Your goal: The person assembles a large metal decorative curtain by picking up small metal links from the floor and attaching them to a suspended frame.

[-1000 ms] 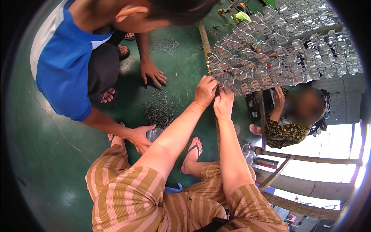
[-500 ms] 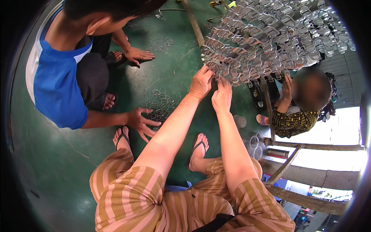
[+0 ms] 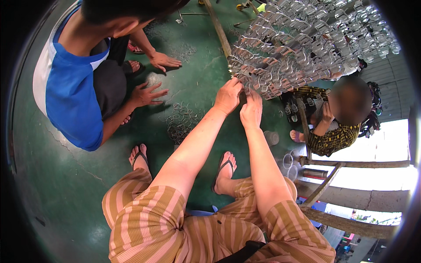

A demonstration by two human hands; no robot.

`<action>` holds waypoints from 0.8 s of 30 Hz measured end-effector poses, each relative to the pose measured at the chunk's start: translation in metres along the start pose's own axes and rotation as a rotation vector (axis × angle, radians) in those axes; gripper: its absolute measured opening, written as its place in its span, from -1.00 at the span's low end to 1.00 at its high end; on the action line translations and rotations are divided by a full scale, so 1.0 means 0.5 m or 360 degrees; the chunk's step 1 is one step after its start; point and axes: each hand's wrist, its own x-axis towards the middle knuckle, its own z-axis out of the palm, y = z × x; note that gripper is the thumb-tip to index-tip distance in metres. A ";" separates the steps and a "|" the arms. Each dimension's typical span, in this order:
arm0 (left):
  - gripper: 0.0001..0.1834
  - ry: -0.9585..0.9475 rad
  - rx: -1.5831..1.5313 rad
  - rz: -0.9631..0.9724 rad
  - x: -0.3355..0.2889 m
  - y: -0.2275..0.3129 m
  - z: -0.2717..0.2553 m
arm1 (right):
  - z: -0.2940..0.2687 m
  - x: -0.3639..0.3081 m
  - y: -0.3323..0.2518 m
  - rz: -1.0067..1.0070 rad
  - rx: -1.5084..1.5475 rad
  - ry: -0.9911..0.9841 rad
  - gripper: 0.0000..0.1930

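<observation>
Many shiny bent metal clips [image 3: 302, 48] hang in close rows at the upper right. At their lower left corner, my left hand [image 3: 228, 95] is closed in a pinch, its fingertips against the edge of the lowest clips. Just right of it, my right hand [image 3: 251, 110] is also closed, thumb and fingers pressed together at the same corner. The small piece between my fingertips is too hidden to name. On the floor beyond my left forearm lies a pile of loose curved wire hooks [image 3: 179, 120].
A person in a blue and white shirt [image 3: 70, 101] squats at the left, both hands near the floor. Another person in a patterned top [image 3: 326, 142] sits at the right beyond the clips. Wooden bars [image 3: 357, 165] and clear plastic cups [image 3: 287, 161] are at the right.
The left person's nearer hand has drawn back from the hook pile, up and to the left. My hands stay at the same corner, almost unmoved. The person at the right has shifted slightly.
</observation>
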 end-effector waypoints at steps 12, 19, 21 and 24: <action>-0.90 -0.0153 -0.0105 0.0031 -0.010 0.009 -0.006 | 0.000 -0.002 0.008 0.0080 0.0074 0.0000 -0.57; -0.89 -0.0109 -0.0118 0.0039 -0.021 0.030 -0.037 | -0.007 -0.001 0.018 0.0131 0.0131 0.0045 -0.59; -0.89 -0.0050 -0.0079 0.0072 -0.021 0.031 -0.042 | -0.017 -0.005 0.015 0.0195 0.0186 0.0110 -0.62; -0.89 -0.0090 -0.0051 0.0055 -0.023 0.039 -0.044 | -0.041 -0.016 0.011 0.0245 0.0226 0.0366 -0.72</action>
